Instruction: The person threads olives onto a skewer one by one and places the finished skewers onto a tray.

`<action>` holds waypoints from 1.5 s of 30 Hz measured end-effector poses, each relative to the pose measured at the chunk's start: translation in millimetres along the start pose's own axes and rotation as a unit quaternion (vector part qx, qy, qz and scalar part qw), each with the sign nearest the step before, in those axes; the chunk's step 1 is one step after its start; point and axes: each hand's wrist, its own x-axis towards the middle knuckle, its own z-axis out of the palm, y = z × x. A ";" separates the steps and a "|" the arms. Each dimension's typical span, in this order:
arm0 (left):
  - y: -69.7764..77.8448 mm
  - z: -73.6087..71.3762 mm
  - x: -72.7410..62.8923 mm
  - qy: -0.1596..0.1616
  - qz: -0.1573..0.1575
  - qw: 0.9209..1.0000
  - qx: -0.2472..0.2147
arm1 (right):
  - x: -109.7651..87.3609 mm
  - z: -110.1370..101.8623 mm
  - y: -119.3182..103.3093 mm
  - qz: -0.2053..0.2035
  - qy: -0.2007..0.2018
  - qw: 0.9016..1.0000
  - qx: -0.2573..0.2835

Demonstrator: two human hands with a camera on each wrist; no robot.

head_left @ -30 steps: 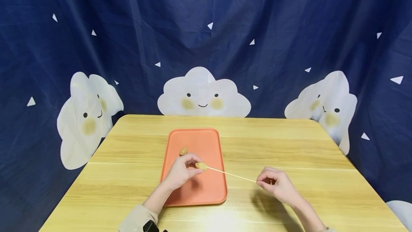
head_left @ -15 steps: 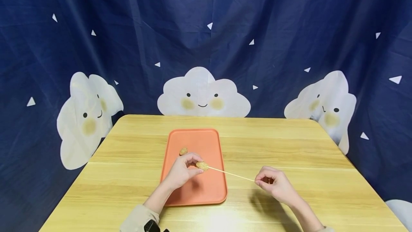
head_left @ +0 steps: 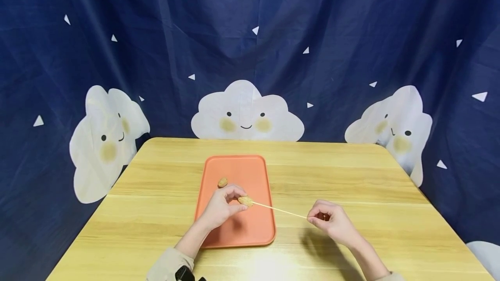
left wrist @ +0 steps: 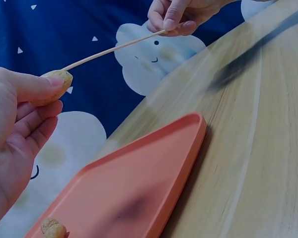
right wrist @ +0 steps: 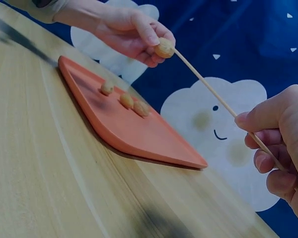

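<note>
- Head view: above a coral-orange rectangular tray [head_left: 251, 174], pinched in the left hand [head_left: 220, 206], a tan, rough oval nugget [head_left: 245, 201]; pinched in the right hand [head_left: 333, 223], off the tray's right side, a thin, pale wooden skewer [head_left: 279, 210].
- Left wrist view: for the nugget, a hold between thumb and fingers; probably light and crumbly, best taken gently by the sides. Met by the skewer, depth hidden.
- Right wrist view: for the skewer, a thumb-and-finger clamp; likely stiff but snappable, best gripped closer in. On the tray, similar tan nuggets [right wrist: 126, 100].
</note>
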 end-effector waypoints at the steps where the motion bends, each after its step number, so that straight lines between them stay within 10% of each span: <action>1: -0.6 0.0 -0.3 0.000 0.006 1.000 -0.007 | 0.7 0.2 -3.1 0.001 0.000 1.000 0.003; 19: 5.9 4.2 -3.2 -0.013 0.028 0.994 -0.107 | 0.1 0.2 -0.2 0.026 0.000 1.000 0.007; 45: 15.8 8.1 -3.0 -0.025 0.021 0.994 -0.100 | 12.0 7.0 -28.0 -0.008 0.006 0.999 0.035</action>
